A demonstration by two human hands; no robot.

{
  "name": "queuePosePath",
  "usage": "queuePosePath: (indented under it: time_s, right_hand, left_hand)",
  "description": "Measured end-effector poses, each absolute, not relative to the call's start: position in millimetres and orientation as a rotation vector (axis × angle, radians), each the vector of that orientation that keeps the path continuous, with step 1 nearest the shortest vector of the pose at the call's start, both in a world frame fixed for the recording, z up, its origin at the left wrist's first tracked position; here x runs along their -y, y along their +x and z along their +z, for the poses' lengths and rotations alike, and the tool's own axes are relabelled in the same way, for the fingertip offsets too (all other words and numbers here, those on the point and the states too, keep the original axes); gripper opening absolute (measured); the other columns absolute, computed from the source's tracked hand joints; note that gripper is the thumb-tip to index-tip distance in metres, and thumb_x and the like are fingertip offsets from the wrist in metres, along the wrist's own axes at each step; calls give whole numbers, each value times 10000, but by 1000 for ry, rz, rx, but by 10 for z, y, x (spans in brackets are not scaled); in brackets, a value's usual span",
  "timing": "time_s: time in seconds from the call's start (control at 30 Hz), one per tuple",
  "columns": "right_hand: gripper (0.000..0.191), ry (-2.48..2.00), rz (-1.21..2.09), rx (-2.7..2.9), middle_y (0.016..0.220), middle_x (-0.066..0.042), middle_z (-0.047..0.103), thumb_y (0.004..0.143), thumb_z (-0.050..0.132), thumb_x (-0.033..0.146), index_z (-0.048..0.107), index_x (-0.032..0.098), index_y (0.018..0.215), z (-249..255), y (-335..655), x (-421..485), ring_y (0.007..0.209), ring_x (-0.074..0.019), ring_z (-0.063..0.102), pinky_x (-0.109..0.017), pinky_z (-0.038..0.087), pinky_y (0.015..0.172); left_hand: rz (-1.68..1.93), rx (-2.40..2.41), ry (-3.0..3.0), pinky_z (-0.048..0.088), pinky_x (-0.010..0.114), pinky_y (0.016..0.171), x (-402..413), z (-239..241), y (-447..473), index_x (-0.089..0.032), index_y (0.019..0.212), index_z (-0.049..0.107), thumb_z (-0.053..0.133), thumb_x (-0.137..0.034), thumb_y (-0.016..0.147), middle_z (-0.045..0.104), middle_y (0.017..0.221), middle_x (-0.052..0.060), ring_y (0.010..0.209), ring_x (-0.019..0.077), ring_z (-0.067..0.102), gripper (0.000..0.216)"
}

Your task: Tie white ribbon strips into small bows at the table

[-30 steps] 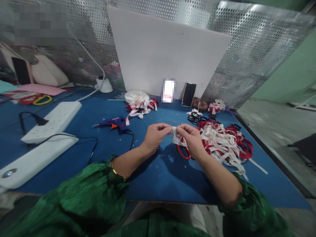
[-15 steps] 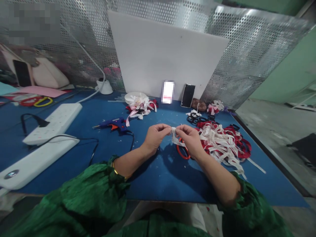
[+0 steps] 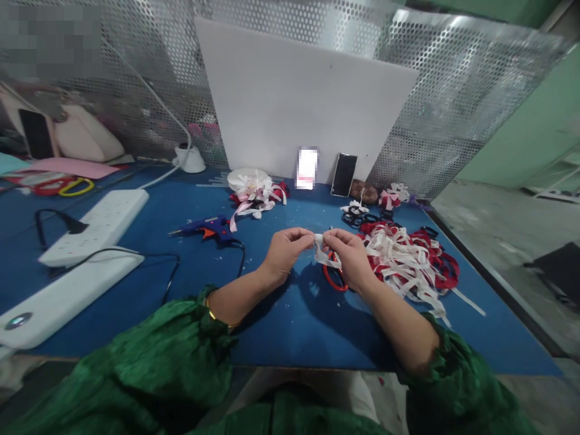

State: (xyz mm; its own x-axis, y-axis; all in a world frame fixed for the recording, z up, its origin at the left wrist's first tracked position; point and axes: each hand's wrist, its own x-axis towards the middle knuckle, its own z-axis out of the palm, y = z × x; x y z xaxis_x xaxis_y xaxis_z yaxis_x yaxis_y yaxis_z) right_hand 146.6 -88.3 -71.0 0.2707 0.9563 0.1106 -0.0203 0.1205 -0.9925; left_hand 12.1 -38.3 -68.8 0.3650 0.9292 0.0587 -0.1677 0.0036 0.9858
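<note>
My left hand (image 3: 286,251) and my right hand (image 3: 350,258) meet above the blue table (image 3: 281,314), both pinching a short piece of white ribbon (image 3: 321,249) between their fingertips. Its loose ends hang down under my right hand. Red-handled scissors (image 3: 334,279) lie on the table just below my right hand. A heap of white and red ribbon pieces (image 3: 408,261) lies right of that hand. A blue glue gun (image 3: 207,228) with a black cord rests left of my left hand.
Finished ribbon bows (image 3: 256,194) and a white dish sit at the back, next to a phone (image 3: 343,174) leaning on a white board (image 3: 308,103). Black hair ties (image 3: 362,217) lie behind the heap. Two white power strips (image 3: 97,225) lie at the left. Perforated metal screens stand behind.
Both hands stay in place, with only slight finger movement on the ribbon. The view has shifted a little.
</note>
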Motion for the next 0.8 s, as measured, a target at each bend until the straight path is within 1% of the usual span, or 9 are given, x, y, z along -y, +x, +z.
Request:
queuePosePath:
  time_s: [0.27,0.5,0.53,0.6,0.67,0.7,0.73,0.8]
  right_hand:
    - [87,-1229,885,1014,573,32,532,706,597,229,588,166,645,-706,1448,874,553,-94,447,-226,345,574]
    - [112,-1197,885,958,586,23,530,720,594,267,589,169,664,-714,1465,861,562,-100,463,-229,363,587]
    - [116,-1197,889,954,584,23,526,721,594,269,586,170,663,-716,1466,859,557,-99,459,-228,363,582]
    - [127,-1205,915,958,582,21,520,725,592,276,579,168,660,-715,1465,860,547,-98,449,-227,357,561]
    - [135,-1201,946,969,588,20,518,726,593,283,574,166,661,-709,1460,866,546,-96,444,-223,353,547]
    - [136,-1194,959,974,590,20,516,725,595,283,573,165,662,-705,1457,870,549,-95,443,-221,352,545]
    - [135,-1187,966,976,590,20,516,724,598,281,573,164,662,-702,1454,875,552,-94,444,-218,351,545]
    - [123,-1175,980,968,595,23,514,720,605,271,575,163,668,-700,1449,880,552,-91,440,-214,346,541]
  left_hand:
    - [1077,-828,1365,402,237,631,358,-712,117,-156,621,659,632,-257,643,602,613,-8,607,112,499,106]
    - [1027,-876,1283,407,236,630,329,-755,121,-154,658,651,635,-271,662,607,628,5,637,125,535,118]
    - [1029,-880,1304,415,240,643,336,-751,121,-154,701,665,629,-284,679,630,670,17,667,134,550,136]
    - [1085,-849,1392,436,256,720,355,-729,115,-165,845,688,606,-309,725,676,837,49,792,159,583,205]
    - [1151,-786,1542,424,278,836,371,-697,103,-193,975,679,613,-315,741,669,1018,60,946,179,578,272]
    - [1151,-759,1626,410,285,875,376,-684,96,-206,995,677,634,-312,731,664,1055,56,986,184,572,288]
    - [1132,-745,1698,404,288,889,377,-675,91,-211,974,684,655,-310,716,670,1042,49,982,186,576,278]
    - [1076,-767,1759,423,280,833,370,-675,87,-199,847,703,674,-317,700,695,896,33,862,177,600,191]
